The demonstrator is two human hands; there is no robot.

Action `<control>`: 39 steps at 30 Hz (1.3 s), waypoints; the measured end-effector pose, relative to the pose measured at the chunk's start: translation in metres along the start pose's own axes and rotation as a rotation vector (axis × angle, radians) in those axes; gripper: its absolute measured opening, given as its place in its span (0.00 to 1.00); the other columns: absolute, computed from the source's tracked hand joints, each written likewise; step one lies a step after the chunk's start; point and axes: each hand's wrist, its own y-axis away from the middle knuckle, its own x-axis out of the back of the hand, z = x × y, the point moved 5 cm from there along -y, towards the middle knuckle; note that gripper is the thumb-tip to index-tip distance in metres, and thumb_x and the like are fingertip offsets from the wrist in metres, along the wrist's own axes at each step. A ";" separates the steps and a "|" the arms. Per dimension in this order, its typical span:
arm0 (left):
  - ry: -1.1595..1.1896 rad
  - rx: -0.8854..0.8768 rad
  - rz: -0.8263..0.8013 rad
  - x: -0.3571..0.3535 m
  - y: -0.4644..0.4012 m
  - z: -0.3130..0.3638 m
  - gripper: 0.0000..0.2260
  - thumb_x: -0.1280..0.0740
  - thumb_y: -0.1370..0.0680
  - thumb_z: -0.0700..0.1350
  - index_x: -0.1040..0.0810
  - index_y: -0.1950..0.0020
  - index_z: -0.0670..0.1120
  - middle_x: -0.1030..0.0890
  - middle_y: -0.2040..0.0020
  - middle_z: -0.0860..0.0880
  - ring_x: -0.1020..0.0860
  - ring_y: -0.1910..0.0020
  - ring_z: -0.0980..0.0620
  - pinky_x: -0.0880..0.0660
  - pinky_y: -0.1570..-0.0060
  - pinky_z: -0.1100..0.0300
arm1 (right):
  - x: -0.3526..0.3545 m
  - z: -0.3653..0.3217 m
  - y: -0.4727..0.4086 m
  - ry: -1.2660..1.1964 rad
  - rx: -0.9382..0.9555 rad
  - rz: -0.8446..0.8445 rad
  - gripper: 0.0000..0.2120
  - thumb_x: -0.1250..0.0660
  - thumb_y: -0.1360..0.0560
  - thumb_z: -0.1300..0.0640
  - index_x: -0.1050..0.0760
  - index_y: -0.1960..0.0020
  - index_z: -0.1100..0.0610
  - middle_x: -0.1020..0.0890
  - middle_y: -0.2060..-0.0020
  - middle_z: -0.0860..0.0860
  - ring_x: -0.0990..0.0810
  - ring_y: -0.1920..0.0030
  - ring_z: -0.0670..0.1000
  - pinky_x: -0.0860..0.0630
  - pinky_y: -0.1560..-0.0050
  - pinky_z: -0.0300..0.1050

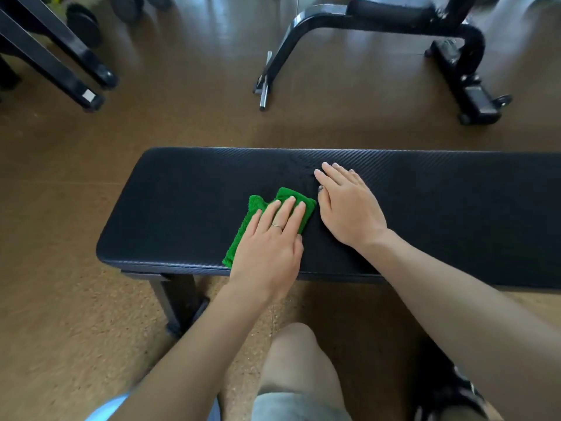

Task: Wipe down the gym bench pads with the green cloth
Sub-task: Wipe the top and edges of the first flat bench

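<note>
A bent knee (299, 357) sits nearest, forearms reaching out over it. The left hand (267, 247) lies flat, fingers straight and together, pressing the folded green cloth (261, 220) onto the near left part of the flat bench pad (188, 208). Just right of the cloth, the right hand (346, 208) rests spread on the bare pad, holding nothing. Farther off stands a second bench (391, 13). With only flat pressure and no grip, the cloth could bunch or slip out from under the fingers and off the near edge.

Green cloth (291, 198) fuzzy terry; bench pad (188, 189) black matt woven-texture vinyl.
</note>
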 end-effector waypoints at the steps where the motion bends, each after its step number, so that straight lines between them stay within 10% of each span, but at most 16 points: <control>1: -0.003 0.000 0.012 0.001 -0.010 -0.004 0.25 0.57 0.13 0.52 0.54 0.15 0.53 0.51 0.15 0.52 0.54 0.16 0.51 0.55 0.18 0.50 | -0.001 0.000 -0.001 0.002 0.002 0.003 0.22 0.46 0.15 0.54 0.32 0.23 0.57 0.32 0.23 0.54 0.37 0.21 0.53 0.44 0.20 0.52; 10: 0.053 0.121 0.074 0.016 -0.129 -0.042 0.24 0.53 0.13 0.50 0.48 0.15 0.51 0.47 0.15 0.50 0.50 0.16 0.48 0.54 0.18 0.51 | -0.005 0.008 -0.007 -0.012 -0.016 0.041 0.22 0.48 0.15 0.52 0.30 0.23 0.56 0.29 0.24 0.53 0.35 0.22 0.52 0.42 0.20 0.50; 18: -0.049 -0.048 -0.012 0.007 -0.038 -0.011 0.28 0.62 0.16 0.55 0.53 0.15 0.54 0.50 0.15 0.54 0.54 0.16 0.52 0.57 0.18 0.52 | -0.003 0.003 0.002 0.001 0.007 0.043 0.28 0.55 0.17 0.50 0.30 0.24 0.59 0.29 0.25 0.56 0.34 0.22 0.54 0.40 0.21 0.54; 28: 0.112 0.135 0.140 0.029 -0.166 -0.098 0.22 0.50 0.14 0.46 0.33 0.21 0.49 0.30 0.23 0.48 0.37 0.23 0.47 0.42 0.22 0.52 | -0.005 0.010 -0.008 -0.024 -0.019 0.053 0.26 0.53 0.16 0.50 0.30 0.24 0.57 0.29 0.24 0.53 0.35 0.22 0.51 0.41 0.20 0.51; 39: 0.082 0.227 0.134 0.009 -0.026 -0.036 0.27 0.56 0.16 0.53 0.41 0.17 0.50 0.38 0.19 0.50 0.42 0.19 0.49 0.43 0.20 0.48 | -0.003 0.003 -0.004 0.004 -0.037 0.017 0.28 0.56 0.16 0.50 0.33 0.22 0.58 0.31 0.23 0.54 0.37 0.21 0.53 0.42 0.20 0.52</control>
